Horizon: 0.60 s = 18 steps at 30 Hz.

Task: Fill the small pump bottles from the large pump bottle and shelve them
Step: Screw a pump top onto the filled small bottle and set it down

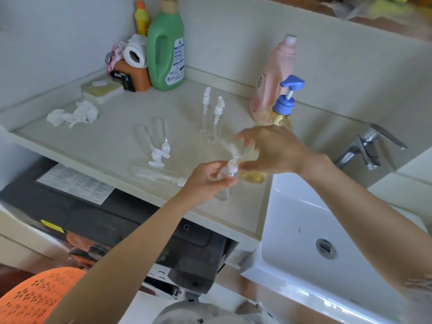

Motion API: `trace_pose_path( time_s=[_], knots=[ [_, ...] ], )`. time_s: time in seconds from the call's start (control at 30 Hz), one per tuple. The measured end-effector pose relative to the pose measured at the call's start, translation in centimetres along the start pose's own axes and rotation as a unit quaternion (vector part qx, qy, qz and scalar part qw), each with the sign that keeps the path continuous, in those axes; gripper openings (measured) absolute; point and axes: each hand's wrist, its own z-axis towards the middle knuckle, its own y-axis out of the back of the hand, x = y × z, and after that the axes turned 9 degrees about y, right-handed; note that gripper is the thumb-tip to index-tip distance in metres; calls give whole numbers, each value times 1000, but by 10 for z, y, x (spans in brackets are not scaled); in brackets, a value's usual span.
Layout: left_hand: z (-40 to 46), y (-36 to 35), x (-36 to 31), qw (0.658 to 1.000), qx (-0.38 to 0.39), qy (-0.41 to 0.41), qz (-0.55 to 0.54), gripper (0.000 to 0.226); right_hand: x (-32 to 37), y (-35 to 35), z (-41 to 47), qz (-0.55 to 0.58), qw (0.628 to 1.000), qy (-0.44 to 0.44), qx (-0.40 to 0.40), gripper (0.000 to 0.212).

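While the small clear plastic pump bottle (226,181) stands on the pale surface (121,146) before the large amber bottle with the blue pump (284,113), unscrewing seems underway; lifting the top out comes next. Left hand (210,178) grips its body; right hand (271,148) pinches its white pump top (232,163).

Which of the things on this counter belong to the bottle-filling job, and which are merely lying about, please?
Job: large pump bottle; small bottle held in left hand and right hand; upright small bottles; lying small bottles.

Lying about: green jug; pink bottle; tissue; paper roll.
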Motion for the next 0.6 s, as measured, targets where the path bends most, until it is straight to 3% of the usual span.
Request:
trace_pose_path(
  time_s=[0.07,0.1,0.17,0.2,0.3,0.43,0.5,0.6],
  knots=[
    [1,-1,0,1000,0,-1,0,28,-2,-1,2,44,993,113,-8,54],
    [1,-2,0,1000,-1,-2,4,25,1,-5,4,49,989,139,-5,46],
    [1,-2,0,1000,-9,-3,9,22,5,-14,9,21,992,122,-16,26],
    [1,-2,0,1000,-9,-2,8,24,6,-16,13,-20,995,97,-26,26],
    [-1,-3,-2,1000,1,-5,6,29,8,-14,18,-154,986,60,-11,45],
    [-1,-2,-1,1000,-5,-7,6,21,4,-6,17,-53,988,131,64,32],
    [-2,-3,0,1000,-12,-10,19,22,7,-11,18,-36,993,96,66,33],
    [-4,-7,4,999,-19,-13,29,25,14,-19,21,-107,992,56,43,47]
  ],
)
